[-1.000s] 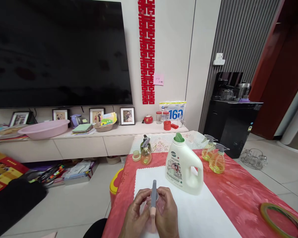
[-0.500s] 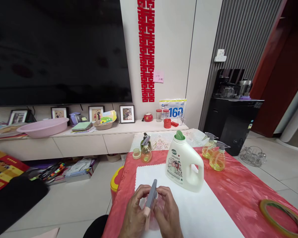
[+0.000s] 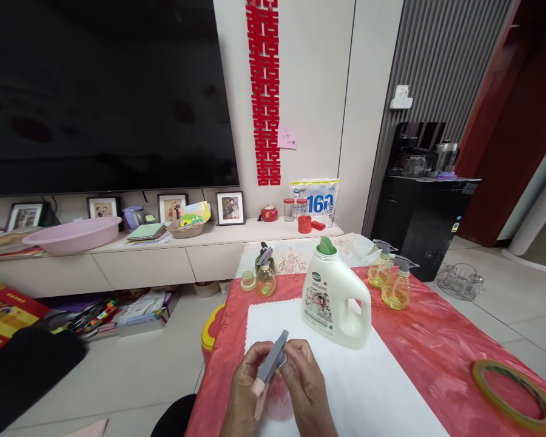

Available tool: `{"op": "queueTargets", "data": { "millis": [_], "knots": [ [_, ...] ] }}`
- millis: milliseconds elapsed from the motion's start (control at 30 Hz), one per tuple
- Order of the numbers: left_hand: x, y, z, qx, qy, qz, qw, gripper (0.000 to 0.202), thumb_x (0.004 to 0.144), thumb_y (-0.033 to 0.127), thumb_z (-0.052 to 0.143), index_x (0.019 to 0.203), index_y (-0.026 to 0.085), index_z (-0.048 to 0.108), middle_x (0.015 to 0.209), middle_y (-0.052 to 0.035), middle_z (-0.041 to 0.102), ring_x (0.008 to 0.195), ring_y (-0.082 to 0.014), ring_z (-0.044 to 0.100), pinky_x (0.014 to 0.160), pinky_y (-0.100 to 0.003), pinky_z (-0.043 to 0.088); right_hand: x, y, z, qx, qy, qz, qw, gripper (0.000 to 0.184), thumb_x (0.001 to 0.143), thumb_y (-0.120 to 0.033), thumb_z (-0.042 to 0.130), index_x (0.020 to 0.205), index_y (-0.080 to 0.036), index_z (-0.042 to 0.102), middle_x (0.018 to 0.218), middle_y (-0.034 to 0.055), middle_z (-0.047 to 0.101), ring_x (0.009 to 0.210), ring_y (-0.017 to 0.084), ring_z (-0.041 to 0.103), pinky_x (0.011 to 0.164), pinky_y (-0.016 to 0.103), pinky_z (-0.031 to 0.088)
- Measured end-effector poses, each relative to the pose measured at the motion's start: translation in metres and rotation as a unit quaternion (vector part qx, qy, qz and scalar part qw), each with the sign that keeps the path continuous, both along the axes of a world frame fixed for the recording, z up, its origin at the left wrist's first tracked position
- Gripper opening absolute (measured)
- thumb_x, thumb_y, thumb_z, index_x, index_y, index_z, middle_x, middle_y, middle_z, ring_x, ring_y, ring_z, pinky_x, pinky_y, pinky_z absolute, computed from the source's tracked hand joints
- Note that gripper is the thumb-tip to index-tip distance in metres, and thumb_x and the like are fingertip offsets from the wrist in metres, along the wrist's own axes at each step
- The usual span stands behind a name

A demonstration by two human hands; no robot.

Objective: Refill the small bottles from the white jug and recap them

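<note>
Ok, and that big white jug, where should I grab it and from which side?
Probably by the handle of the white jug, coming from the right of the picture. The jug stands upright, and its handle is an open loop on that side, so it can be wrapped around. The neck seems a poorer choice, with a green piece poking up from it.

Can read a big blue "160" on the plastic pack (image 3: 316, 195) near the right end of the TV cabinet (image 3: 236, 233), "Garden" on the detergent jug (image 3: 333, 303), 囍 down the red wall strip (image 3: 264, 91), "35" scrawled on the pink sticky note (image 3: 287, 138).
</note>
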State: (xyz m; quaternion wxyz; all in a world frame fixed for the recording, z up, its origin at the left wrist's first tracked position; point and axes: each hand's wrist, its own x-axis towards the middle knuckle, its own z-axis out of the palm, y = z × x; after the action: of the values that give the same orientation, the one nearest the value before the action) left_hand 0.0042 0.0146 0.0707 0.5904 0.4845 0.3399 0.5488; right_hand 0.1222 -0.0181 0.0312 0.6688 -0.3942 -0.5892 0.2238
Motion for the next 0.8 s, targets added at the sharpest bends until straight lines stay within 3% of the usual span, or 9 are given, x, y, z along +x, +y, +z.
{"op": "queueTargets", "data": {
  "millis": [133,333,533,633,800],
  "knots": [
    [0.001,-0.002,-0.006,-0.019,-0.016,-0.013,1.000,0.034,0.064,0.047,0.083,0.082,0.019,0.078,0.088,-0.0094,0.075,0.081,-0.0244,0.069,0.072,-0.030,0.058,0.004,-0.004,0.008,0.013,-0.017,-0.006,1.000,0.023,0.109,-0.028,0.047,0.126,-0.025,0.061,0.110,0.0038,0.052,0.104,0.011,0.054,0.090,0.017,0.045],
    [0.000,0.003,-0.032,-0.008,-0.008,-0.005,1.000,0.033,0.072,0.042,0.079,0.097,0.021,0.078,0.100,-0.0091,0.076,0.099,-0.0297,0.070,0.089,-0.037,0.058,0.006,-0.005,0.022,0.013,-0.054,0.009,0.998,0.023,0.109,-0.028,0.042,0.120,-0.021,0.061,0.105,0.0040,0.052,0.099,0.011,0.053,0.087,0.017,0.044],
    [0.004,0.001,-0.025,0.030,-0.004,0.007,1.000,0.045,0.070,0.059,0.076,0.090,0.019,0.079,0.098,-0.0116,0.077,0.096,-0.0328,0.071,0.087,-0.041,0.060,0.012,-0.007,0.030,-0.015,-0.104,0.003,0.994,0.021,0.107,-0.029,0.044,0.109,-0.017,0.061,0.100,0.0034,0.050,0.091,0.009,0.052,0.080,0.016,0.043],
    [0.005,-0.003,-0.022,0.039,0.027,0.035,0.998,0.043,0.069,0.057,0.079,0.091,0.019,0.079,0.097,-0.0112,0.078,0.096,-0.0321,0.071,0.089,-0.041,0.059,0.010,-0.008,0.031,0.003,-0.103,-0.021,0.994,0.017,0.105,-0.026,0.046,0.107,-0.018,0.061,0.098,0.0027,0.051,0.089,0.009,0.052,0.078,0.015,0.043],
    [0.000,-0.003,-0.032,0.018,0.060,0.070,0.996,0.043,0.069,0.057,0.081,0.086,0.018,0.078,0.083,-0.0093,0.078,0.089,-0.0304,0.073,0.087,-0.039,0.060,-0.004,-0.007,0.029,0.029,-0.069,-0.072,0.995,0.012,0.103,-0.021,0.047,0.103,-0.017,0.058,0.098,0.0033,0.051,0.090,0.011,0.053,0.080,0.017,0.045]
  ]
}}
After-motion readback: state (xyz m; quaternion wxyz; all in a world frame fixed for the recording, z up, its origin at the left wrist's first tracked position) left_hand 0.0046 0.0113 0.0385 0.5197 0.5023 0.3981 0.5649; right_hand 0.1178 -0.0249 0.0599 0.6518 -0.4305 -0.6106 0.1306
